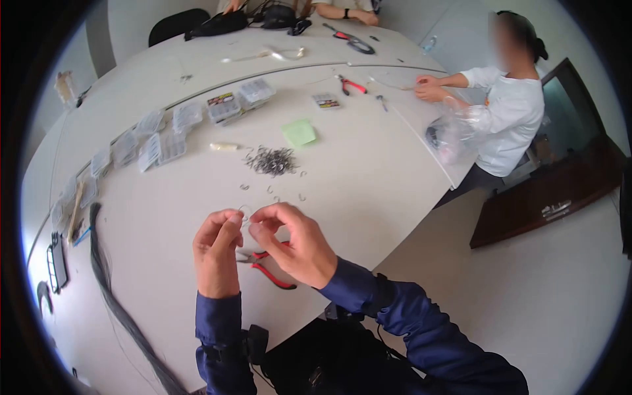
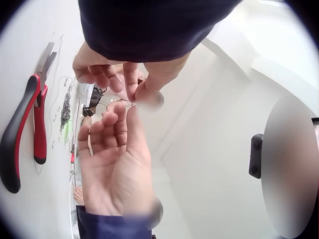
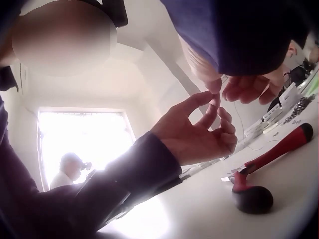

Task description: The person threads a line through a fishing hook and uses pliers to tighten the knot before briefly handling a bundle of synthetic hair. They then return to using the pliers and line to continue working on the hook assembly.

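Above the white table, the left hand [image 1: 219, 250] pinches a thin, pale line or wire [image 1: 244, 209] between thumb and index finger. Close on its right, the right hand [image 1: 295, 242] pinches the same thin piece, thumb against index finger. The fingertips of both hands nearly meet in the left wrist view, around a tiny loop [image 2: 133, 104]. Its exact shape is too small to tell. Red-and-black pliers [image 1: 273, 276] lie on the table below the hands, untouched. Beyond the fingers is a pile of small dark hooks [image 1: 272, 161], with several loose ones nearer.
Clear plastic boxes [image 1: 172, 145] line the table's left and back. A green paper [image 1: 299, 133] lies behind the hooks. A long dark bundle of strands [image 1: 112, 294] runs down the left side. Another person [image 1: 510, 118] works at the right, near a plastic bag [image 1: 454, 135].
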{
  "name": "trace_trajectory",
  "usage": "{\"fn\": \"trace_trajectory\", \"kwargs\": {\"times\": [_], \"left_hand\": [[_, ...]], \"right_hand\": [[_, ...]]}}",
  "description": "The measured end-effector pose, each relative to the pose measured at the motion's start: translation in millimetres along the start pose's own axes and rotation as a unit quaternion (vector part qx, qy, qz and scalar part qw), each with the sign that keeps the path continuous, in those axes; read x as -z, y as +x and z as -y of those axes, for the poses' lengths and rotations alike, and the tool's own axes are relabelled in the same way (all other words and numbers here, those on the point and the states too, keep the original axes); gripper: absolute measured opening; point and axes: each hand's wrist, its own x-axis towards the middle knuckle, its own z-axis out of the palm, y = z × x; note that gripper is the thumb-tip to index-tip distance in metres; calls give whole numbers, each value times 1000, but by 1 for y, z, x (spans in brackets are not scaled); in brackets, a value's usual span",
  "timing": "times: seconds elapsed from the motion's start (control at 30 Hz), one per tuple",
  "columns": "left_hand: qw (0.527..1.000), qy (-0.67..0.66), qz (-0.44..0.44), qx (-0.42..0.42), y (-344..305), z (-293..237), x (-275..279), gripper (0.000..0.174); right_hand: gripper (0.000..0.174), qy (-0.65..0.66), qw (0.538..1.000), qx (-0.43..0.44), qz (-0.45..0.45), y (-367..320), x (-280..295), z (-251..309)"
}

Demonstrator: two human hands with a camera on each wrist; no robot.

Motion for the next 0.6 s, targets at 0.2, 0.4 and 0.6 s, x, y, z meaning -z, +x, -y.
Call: {"fn": "trace_trajectory", "kwargs": {"times": [0.2, 0.4, 0.6], "left_hand": [[1000, -9, 19, 17, 3, 8, 5, 12], [983, 138, 41, -112, -3, -4, -7, 35], [953, 188, 154, -184, 0, -4, -4, 32]], "right_hand": [[17, 80, 997, -5, 6, 10, 2, -6], [19, 254, 961, -97, 47, 12, 14, -6], [21, 361, 903, -178, 149, 10, 41, 5]]}}
